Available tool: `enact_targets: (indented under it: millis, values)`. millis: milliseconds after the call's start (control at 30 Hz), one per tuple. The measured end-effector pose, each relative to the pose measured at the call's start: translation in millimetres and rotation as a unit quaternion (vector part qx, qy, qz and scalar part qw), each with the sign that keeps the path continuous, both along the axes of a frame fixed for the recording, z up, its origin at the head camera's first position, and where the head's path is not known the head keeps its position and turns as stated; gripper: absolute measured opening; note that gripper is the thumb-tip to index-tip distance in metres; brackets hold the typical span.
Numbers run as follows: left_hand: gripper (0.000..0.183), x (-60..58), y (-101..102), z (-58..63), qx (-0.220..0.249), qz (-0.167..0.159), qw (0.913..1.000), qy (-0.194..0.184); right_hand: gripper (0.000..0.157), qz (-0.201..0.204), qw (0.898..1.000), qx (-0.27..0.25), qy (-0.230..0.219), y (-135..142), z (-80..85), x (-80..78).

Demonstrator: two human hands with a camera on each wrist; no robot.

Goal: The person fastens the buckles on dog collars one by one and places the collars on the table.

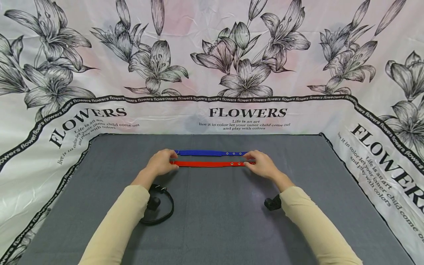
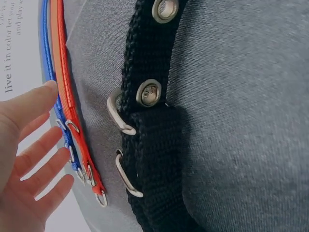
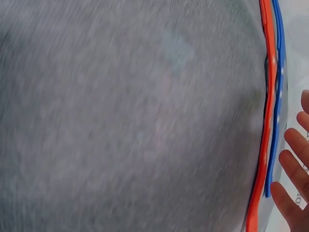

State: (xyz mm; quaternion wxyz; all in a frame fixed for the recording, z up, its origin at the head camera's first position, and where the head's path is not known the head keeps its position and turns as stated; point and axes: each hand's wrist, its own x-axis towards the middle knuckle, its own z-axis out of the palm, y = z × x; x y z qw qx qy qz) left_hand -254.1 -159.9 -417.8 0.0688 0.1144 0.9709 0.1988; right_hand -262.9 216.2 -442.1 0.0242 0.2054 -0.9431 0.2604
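Observation:
Two collars lie straight and parallel across the grey cloth: a blue collar [image 1: 205, 153] at the back and a red collar [image 1: 205, 164] just in front of it. Metal eyelets line their right parts. My left hand [image 1: 162, 162] hovers around their left ends, where the left wrist view shows metal buckles and rings; its fingers are spread and loosely bent. Over the eyelet ends is my right hand [image 1: 261, 164], fingers extended in the right wrist view and pinching nothing. A black collar [image 1: 171, 209] forms a loop beside my left forearm, with its webbing and buckle close up in the left wrist view.
A grey cloth [image 1: 212, 228] covers the table. Behind it and at both sides hangs a white flower-printed sheet [image 1: 185, 117] with lettering. Small black devices [image 1: 272, 202] sit under both wrists, the left one within the black loop in the head view.

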Motion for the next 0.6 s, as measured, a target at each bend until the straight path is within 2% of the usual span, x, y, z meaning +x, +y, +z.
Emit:
enact_targets:
  millis: [300,600]
  values:
    - [0.041,-10.5,-1,-7.1,0.004,0.011,0.9998,-0.015,0.03,-0.002,1.0,0.016,0.004,13,-3.7,-0.4]
    - [0.04,-15.0,-2,-16.9,0.003,0.025,0.9996,-0.008,0.03,-0.035,0.998,0.055,-0.005,19,-8.3,-0.1]
